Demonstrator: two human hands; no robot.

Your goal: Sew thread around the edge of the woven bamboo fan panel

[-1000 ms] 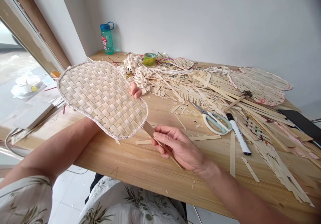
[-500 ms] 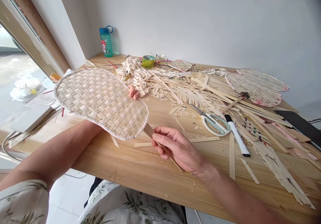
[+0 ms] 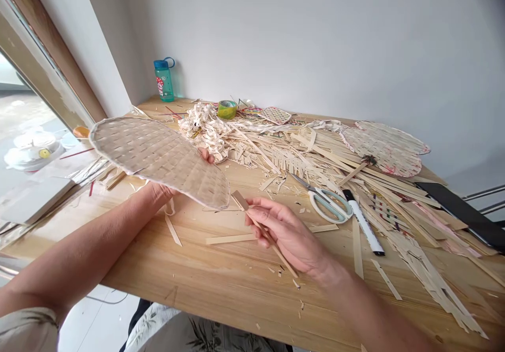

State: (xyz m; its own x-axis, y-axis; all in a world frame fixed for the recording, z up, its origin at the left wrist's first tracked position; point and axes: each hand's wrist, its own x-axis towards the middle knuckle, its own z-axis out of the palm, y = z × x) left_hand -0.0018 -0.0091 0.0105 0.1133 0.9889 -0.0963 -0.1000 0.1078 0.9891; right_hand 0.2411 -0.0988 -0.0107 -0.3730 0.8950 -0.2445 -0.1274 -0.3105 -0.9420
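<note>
We had a pale woven fan panel, tilted up, gripped in our left hand, and a flat wooden stick pinched in our right hand.

Right of the right hand, scissors and a marker block the way.

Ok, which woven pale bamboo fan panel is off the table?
The large oval one, gripped in the left hand; the two red-flecked panels and small woven piece lie on the table.

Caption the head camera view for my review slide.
Left hand holds a woven fan panel by its edge while the right hand pinches a flat wooden strip above a scrap-strewn wooden table.
</note>
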